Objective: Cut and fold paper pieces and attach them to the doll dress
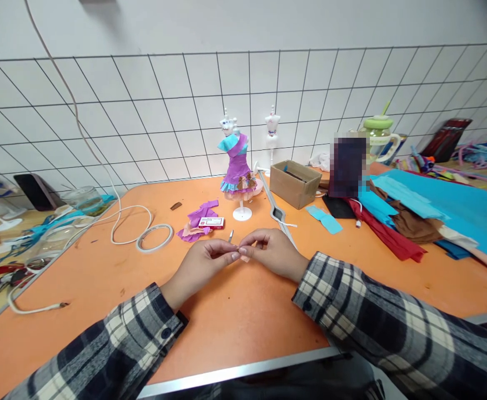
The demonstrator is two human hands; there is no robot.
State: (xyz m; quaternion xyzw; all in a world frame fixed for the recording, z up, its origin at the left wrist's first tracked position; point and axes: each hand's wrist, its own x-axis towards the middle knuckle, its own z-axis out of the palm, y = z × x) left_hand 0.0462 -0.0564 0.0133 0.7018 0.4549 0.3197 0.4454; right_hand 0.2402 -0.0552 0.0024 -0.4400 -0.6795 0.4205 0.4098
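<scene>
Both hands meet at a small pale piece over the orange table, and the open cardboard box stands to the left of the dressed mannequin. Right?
Not quite: the open cardboard box stands to the right of the dressed mannequin, as the head view shows. The rest holds.

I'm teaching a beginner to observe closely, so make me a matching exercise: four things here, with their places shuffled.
Things
1. small peach scrap
2. purple-and-blue dress
3. tape roll
4. cardboard box

Places
A. on a small mannequin with a white base
B. right of the dress, near the wall
C. at the meeting fingertips of the left hand and right hand
D. flat on the table, left of the purple scraps

Pairs: 1-C, 2-A, 3-D, 4-B
</scene>
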